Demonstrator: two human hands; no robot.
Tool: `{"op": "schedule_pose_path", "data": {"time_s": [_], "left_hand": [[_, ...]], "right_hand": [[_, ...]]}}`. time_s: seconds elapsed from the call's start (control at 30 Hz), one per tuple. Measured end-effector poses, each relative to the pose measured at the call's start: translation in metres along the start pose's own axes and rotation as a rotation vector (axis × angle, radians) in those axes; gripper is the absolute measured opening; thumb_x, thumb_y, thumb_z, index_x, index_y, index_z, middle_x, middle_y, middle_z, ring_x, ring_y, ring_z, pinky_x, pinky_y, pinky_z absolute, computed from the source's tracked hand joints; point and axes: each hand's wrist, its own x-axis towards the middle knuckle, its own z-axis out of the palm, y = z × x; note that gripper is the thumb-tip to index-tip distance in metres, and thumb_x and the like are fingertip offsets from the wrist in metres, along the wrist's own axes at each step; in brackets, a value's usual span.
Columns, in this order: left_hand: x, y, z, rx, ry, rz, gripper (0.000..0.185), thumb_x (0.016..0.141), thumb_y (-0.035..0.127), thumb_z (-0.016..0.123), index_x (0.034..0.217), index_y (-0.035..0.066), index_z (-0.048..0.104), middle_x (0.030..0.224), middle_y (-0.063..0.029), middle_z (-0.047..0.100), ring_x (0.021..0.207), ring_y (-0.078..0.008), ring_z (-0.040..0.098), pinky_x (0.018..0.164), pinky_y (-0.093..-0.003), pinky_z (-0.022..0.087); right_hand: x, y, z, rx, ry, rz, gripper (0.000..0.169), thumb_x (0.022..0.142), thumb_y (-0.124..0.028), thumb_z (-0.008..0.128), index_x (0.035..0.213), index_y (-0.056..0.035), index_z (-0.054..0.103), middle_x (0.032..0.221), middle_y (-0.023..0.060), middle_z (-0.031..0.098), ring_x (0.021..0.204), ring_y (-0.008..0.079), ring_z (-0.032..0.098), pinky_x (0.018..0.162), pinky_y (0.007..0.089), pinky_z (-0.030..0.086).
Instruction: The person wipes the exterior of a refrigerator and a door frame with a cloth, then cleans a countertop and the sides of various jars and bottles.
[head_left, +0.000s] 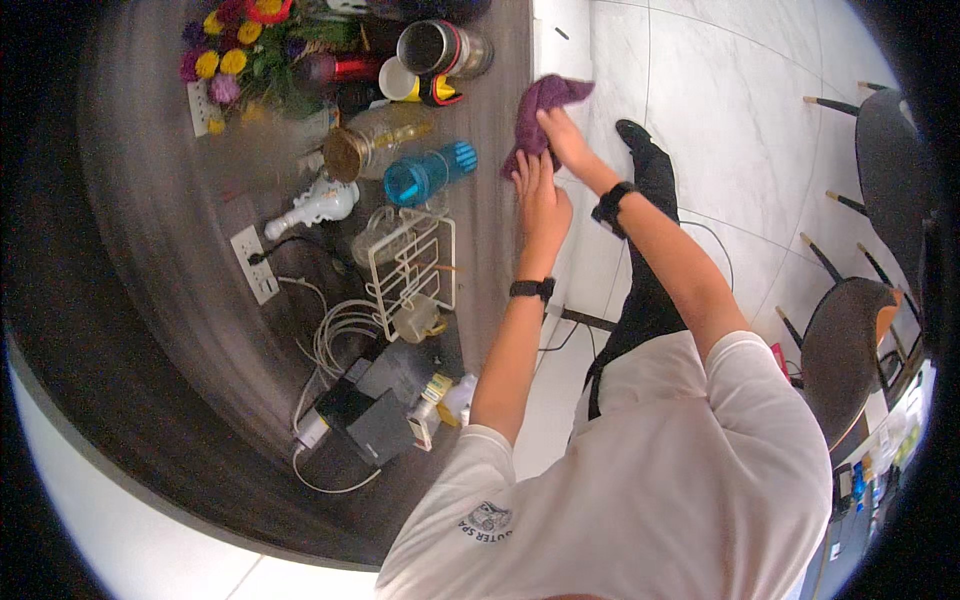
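Observation:
A crumpled purple cloth (531, 124) lies along the edge of the dark wood-grain counter (491, 247), and part of it hangs past the edge over the white side. My right hand (568, 142) grips the cloth near its middle, fingers partly hidden by its folds. On the cloth's nearer end rests my left hand (541, 214), fingers bent over the fabric. A black band circles each wrist. Left of the cloth, a blue plastic bottle (429, 176) lies closest to the hands, with a glass jar with a cork lid (375, 142) beyond it.
A steel tumbler (442, 49), white cup (397, 79), flowers (232, 60) and white vase (315, 206) crowd the counter. Nearer are a white wire rack (412, 270), coiled cables (337, 337), a wall socket (253, 264) and small boxes (431, 405). Chairs (844, 337) stand right.

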Motion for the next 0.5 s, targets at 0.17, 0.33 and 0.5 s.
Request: {"op": "schedule_pose_path", "data": {"time_s": [0.17,0.33,0.5], "left_hand": [[0.069,0.004,0.015,-0.159,0.142,-0.04,0.057,0.087,0.0,0.049,0.143,-0.007,0.04,0.154,-0.0347,0.033,0.148,-0.0516,0.021,0.12,-0.0621,0.017],[0.075,0.025,-0.009,-0.072,-0.007,-0.111,0.057,0.085,-0.001,0.05,0.141,-0.005,0.042,0.155,-0.0351,0.032,0.148,-0.0521,0.021,0.12,-0.0628,0.017],[0.086,0.021,-0.012,-0.143,-0.067,-0.139,0.064,0.082,-0.004,0.049,0.145,-0.005,0.04,0.155,-0.0345,0.032,0.148,-0.0515,0.022,0.121,-0.0597,0.017]], "right_hand": [[0.039,0.001,-0.011,0.716,0.0,0.311,0.045,0.109,-0.039,0.041,0.126,0.0,0.057,0.124,0.0074,0.06,0.112,0.0189,0.052,0.105,0.0341,0.04],[-0.012,-0.015,-0.011,0.938,-0.177,0.499,0.046,0.109,-0.034,0.041,0.133,0.002,0.057,0.133,0.0109,0.06,0.118,0.0191,0.056,0.107,0.0347,0.041],[-0.01,-0.025,-0.035,0.67,-0.28,0.431,0.041,0.107,-0.032,0.04,0.123,-0.0001,0.06,0.122,0.0124,0.065,0.111,0.0225,0.059,0.101,0.0366,0.044]]}}
